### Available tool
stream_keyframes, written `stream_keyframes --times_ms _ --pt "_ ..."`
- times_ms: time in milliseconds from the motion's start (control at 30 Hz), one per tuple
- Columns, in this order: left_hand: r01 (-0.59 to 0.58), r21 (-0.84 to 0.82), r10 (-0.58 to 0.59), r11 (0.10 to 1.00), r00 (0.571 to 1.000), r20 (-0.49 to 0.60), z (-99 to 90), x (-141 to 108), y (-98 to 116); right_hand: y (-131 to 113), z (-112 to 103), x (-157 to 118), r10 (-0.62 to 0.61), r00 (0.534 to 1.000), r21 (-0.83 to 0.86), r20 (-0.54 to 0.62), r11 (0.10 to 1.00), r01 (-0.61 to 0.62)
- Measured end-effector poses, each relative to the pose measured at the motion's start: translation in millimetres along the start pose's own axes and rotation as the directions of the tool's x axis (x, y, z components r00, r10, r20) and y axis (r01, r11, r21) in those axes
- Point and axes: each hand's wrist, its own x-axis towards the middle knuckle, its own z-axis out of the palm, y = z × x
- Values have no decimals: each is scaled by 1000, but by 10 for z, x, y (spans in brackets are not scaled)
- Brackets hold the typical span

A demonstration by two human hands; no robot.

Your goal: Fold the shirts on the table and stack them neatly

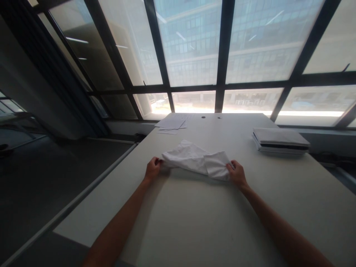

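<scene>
A white cloth, perhaps a garment, lies bunched and partly folded across the middle of the table. Its exact kind cannot be made out. My left hand pinches its left end between thumb and fingers. At the opposite end, my right hand grips the right edge, where a flat folded flap lies over the rest. Between the two hands the cloth is stretched sideways, with creases and a raised peak toward the far side.
The white table reaches up to the large windows. Loose paper sheets lie at its far left. To the right sits a stack of folded cloths, white with a dark layer. A dark curtain hangs on the left.
</scene>
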Motion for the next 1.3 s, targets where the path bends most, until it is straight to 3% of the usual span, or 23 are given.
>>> stream_keyframes --times_ms 167,333,567,733,833,900,1000,1100,1167,1300 --pt "-95 -93 97 991 995 22 -215 -33 126 77 -337 -24 80 995 129 -52 989 -73" --pt "-106 -202 136 974 981 141 -309 -70 273 52 -558 -21 84 992 142 -96 987 -70" --pt "-3 -391 62 920 988 140 -325 -77 512 174 -553 61 74 982 107 -172 993 -55" --pt "116 -564 26 817 971 238 -266 24 642 323 -501 215 132 971 155 -198 983 -102" --pt "58 -627 142 777 954 264 -191 68 618 400 -486 277 209 956 203 -206 965 -167" --pt "1 -592 220 806 928 301 -81 73 556 436 -477 294 248 943 222 -220 954 -199" --pt "43 -491 147 870 928 342 195 45 449 472 -460 297 263 937 222 -229 951 -213" --pt "110 -454 44 884 948 315 513 -8 406 507 -441 292 266 934 213 -237 953 -217" --pt "87 -393 26 916 961 275 657 -46 424 528 -434 283 267 933 205 -242 954 -220" --pt "29 -336 33 941 984 177 632 -79 498 507 -464 234 268 936 215 -228 952 -220"
